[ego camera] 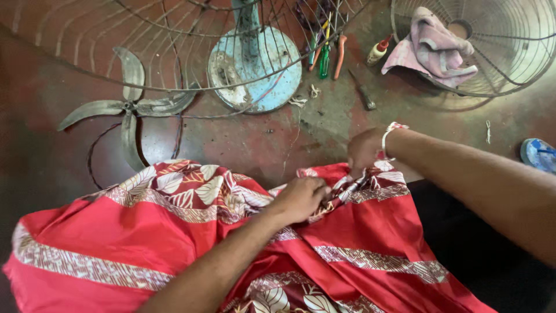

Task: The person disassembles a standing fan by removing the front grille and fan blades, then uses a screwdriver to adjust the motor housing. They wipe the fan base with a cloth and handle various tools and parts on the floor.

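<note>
Two hands at work: left hand [301, 199] closed on a fold of one red patterned cloth [174, 232] spread low in view, right hand [365, 152] pinching the same cloth's upper edge. Beyond on the floor: one fan blade [128, 104], two wire guards [174, 52], one round base [255, 69], one pink rag [431, 49]

**One head-worn view, looking steeply down**

We see from a single camera on the person's head, tilted down and forward over the lap. It sits close to the red patterned cloth [174, 232] filling the lower frame, with both forearms entering from below. Farther off, along the top edge, we look onto the floor [255, 145], where a wire fan guard [486, 52] lies.
</note>
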